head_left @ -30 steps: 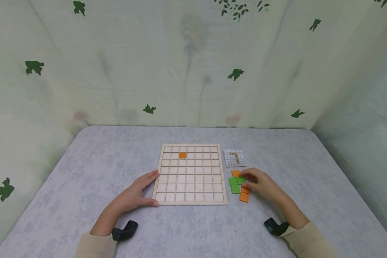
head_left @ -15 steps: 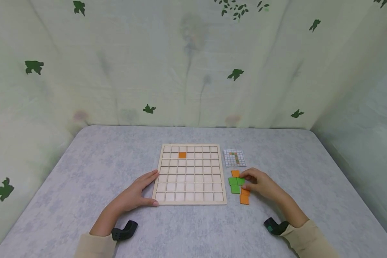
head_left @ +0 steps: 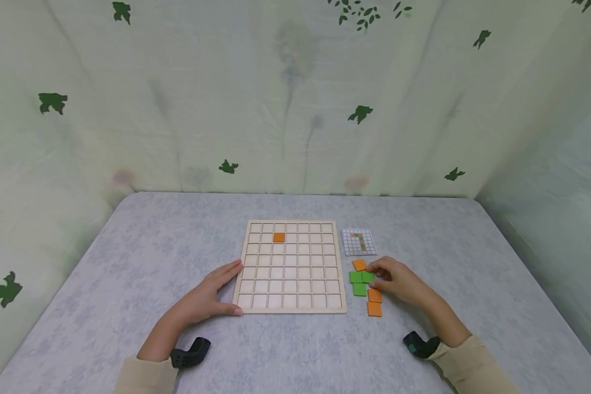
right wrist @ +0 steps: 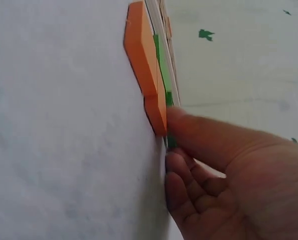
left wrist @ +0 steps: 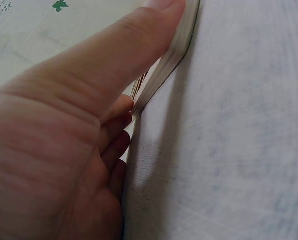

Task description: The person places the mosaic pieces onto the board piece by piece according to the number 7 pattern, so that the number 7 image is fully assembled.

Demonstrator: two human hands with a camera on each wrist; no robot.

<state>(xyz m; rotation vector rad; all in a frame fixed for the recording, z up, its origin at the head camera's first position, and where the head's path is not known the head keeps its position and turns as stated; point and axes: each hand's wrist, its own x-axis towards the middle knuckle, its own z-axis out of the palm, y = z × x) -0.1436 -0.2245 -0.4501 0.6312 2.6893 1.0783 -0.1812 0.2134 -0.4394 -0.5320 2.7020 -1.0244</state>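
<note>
In the head view my left hand (head_left: 207, 298) rests at the left side of a wooden grid board (head_left: 341, 273). Its fingers are extended along the left edge, the thumb near the bottom left corner. A single orange tile (head_left: 278, 237) lies in the board's second row. Right of the board, my right hand (head_left: 399, 279) pinches a green tile (head_left: 367, 277) between thumb and forefinger, low over the table. Two other green tiles (head_left: 359, 289) lie beside it. One orange tile (head_left: 359, 265) is beyond the fingertips, and two more orange tiles (head_left: 374, 309) are nearer me.
A small pattern card (head_left: 358, 242) with a printed grid of orange and green squares lies right of the board's far corner. The grey-blue table (head_left: 177, 230) reaches back to a pale curtain (head_left: 285, 98) with green leaf shapes.
The two nearer orange tiles have slid slightly toward me, away from the right thumb. The far orange tile has turned a little. My left hand and the board have stayed still.
</note>
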